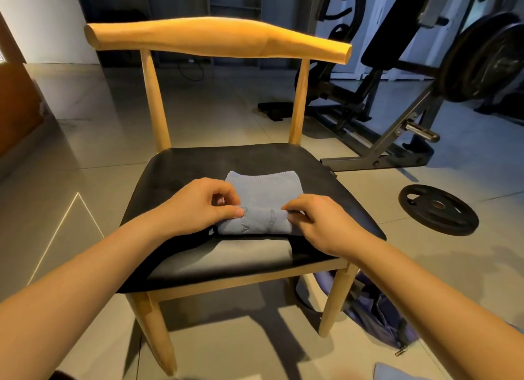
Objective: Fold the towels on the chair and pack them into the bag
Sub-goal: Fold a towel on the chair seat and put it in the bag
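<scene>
A grey-blue towel (262,198), folded into a small rectangle, lies in the middle of the black seat of a wooden chair (181,167). My left hand (198,206) pinches the towel's near left fold between thumb and fingers. My right hand (314,218) pinches the near right fold the same way. A purple bag (380,314) lies on the floor beside the chair's front right leg, partly hidden by my right forearm. Another bit of blue cloth (397,374) shows at the bottom edge.
A weight bench frame (391,141) stands to the right behind the chair. A black weight plate (438,209) lies flat on the tiled floor nearby. A larger loaded plate (487,59) hangs at the upper right. An orange-brown cabinet (17,107) is at the left.
</scene>
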A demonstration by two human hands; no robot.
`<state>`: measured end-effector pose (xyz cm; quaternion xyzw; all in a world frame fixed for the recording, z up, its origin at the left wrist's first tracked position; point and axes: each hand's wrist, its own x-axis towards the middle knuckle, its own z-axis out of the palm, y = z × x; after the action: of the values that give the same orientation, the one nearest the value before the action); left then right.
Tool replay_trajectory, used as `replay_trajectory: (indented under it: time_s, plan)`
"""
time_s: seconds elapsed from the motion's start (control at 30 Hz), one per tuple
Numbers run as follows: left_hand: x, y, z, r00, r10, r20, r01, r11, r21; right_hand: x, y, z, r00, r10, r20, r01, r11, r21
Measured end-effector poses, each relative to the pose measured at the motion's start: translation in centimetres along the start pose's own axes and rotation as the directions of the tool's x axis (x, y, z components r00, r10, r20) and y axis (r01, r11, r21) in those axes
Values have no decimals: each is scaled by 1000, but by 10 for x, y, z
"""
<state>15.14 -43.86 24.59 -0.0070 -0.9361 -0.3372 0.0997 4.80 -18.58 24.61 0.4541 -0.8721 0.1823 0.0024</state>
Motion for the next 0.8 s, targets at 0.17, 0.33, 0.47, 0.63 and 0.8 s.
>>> replay_trajectory:
  time_s: [0.17, 0.33, 0.47, 0.63, 0.8]
  plan:
    - [-11, 1, 9, 963, 248, -100, -212, 936, 281, 7, 6, 12, 999, 14, -49, -19, 993, -114]
    - [-12, -8, 9, 980, 191, -47, -167, 935, 314, -6, -2, 15, 960, -193, -203, 112, 929, -352]
    - [0, -12, 11, 990, 138, -39, -123, 958, 260, -6, 2, 22, 974, -191, -120, 126, 901, -415]
    - [0, -6, 14, 952, 283, -118, -191, 849, 493, 14, 11, 11, 993, -113, -24, 105, 967, -231]
    - [5, -7, 16, 962, 249, -115, -175, 880, 441, 18, 10, 3, 987, -142, -74, 117, 953, -279]
